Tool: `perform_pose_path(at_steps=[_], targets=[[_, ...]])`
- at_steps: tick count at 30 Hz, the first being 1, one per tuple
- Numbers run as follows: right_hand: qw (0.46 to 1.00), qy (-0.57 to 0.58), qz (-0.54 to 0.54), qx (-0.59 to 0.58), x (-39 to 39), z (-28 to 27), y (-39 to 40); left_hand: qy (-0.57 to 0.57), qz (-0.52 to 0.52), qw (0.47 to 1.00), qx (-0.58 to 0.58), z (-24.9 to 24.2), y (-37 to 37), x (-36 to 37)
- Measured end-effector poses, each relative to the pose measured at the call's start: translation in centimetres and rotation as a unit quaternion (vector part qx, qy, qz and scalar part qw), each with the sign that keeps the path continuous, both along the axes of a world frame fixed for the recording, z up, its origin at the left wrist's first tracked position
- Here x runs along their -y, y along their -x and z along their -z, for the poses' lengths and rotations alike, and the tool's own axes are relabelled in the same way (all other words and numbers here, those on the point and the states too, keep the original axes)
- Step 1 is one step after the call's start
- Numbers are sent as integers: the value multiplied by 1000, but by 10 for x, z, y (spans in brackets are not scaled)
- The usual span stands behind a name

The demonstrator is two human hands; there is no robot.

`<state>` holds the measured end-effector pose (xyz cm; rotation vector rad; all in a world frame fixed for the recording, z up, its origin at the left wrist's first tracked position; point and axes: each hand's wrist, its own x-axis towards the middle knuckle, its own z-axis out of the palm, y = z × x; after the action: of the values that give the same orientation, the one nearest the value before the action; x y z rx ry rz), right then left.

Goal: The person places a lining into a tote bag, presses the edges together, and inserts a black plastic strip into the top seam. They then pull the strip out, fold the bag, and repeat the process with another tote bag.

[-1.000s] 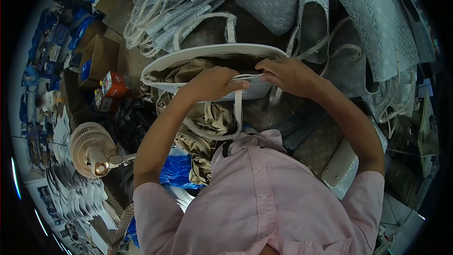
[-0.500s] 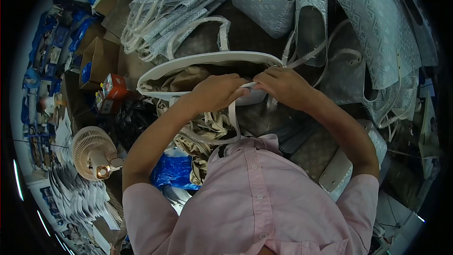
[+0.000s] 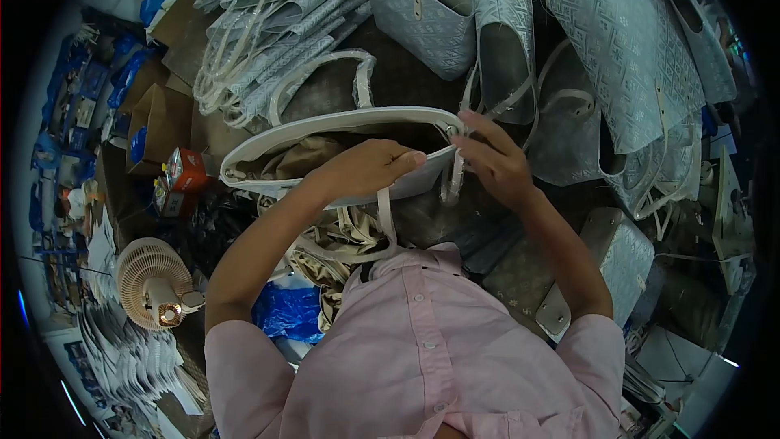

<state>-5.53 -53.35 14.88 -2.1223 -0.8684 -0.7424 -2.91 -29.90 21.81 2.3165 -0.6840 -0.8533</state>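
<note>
A pale tote bag (image 3: 406, 181) with a white rim sits in front of me, its mouth open and brown lining (image 3: 309, 157) showing inside. My left hand (image 3: 370, 169) grips the near rim around its middle, with the fingers over the edge and the thumb lying along it. At the bag's right corner is my right hand (image 3: 497, 164), fingers apart, their tips right by the corner. One plastic-wrapped handle (image 3: 363, 81) stands up behind the bag. The other handle (image 3: 385, 215) hangs down on the near side.
Stacked flat grey patterned bag pieces (image 3: 284, 16) lie at the back left. Finished-looking tote bags (image 3: 422, 16) and more patterned bags (image 3: 626, 57) fill the back right. To the left are a fan (image 3: 154, 284), an orange tin (image 3: 183, 183) and a cardboard box (image 3: 162, 126).
My right hand has let go of the near rim and shifted right to the bag's corner, its fingers spreading. My left hand stays on the rim. The whole view has shifted slightly.
</note>
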Motion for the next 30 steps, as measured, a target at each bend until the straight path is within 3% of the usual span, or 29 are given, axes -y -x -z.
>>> perform_pose_path(at_steps=[1, 2, 4, 6, 9, 11, 13, 15, 17, 19, 20, 21, 23, 25, 27, 28, 30], targets=[[993, -85, 19, -82, 3, -1, 0, 21, -25, 999, 1, 2, 4, -4], [993, -86, 19, -75, 4, -1, -3, 44, -52, 998, 1, 3, 4, -5], [901, -323, -42, -286, -2, 6, 0, 7, -49, 999, -9, -5, 2, 0], [883, -345, -64, -312, -16, 15, 3, -28, -48, 998, -21, -8, 4, 8], [838, -391, -72, -374, -40, 9, 5, 7, -61, 998, -11, -6, 6, 29], [811, -415, -60, -409, -45, 6, 9, 5, -94, 988, -121, -6, -2, 33], [822, -412, -13, -392, -48, 7, 9, 83, -10, 996, -32, 32, -15, 23], [811, -446, 7, -378, -56, 13, 5, 87, -29, 996, -11, 7, -8, 22], [805, -473, 7, -358, -66, 2, 5, 82, -78, 986, 124, 30, -5, 25], [807, -471, 37, -355, -67, 9, 2, -2, -67, 988, 141, 4, 17, 21], [818, -472, 34, -328, -70, 10, 2, -3, -43, 972, 229, 24, 20, 16], [820, -466, 26, -331, -75, 8, 1, -2, -54, 971, 231, 21, 25, 4], [839, -462, 101, -270, -85, 4, 5, -76, -86, 942, 314, 9, 50, -37], [841, -450, 117, -278, -93, -7, 10, 14, -184, 842, 507, 22, 70, -84], [916, -317, 230, -90, -100, -10, 9, -48, -331, 744, 578, 18, 87, -127], [917, -314, 230, -90, -104, -14, 10, -22, -356, 753, 553, 31, 91, -154], [969, -66, 231, 61, -112, -27, 17, 8, -382, 763, 521, 41, 96, -194]])
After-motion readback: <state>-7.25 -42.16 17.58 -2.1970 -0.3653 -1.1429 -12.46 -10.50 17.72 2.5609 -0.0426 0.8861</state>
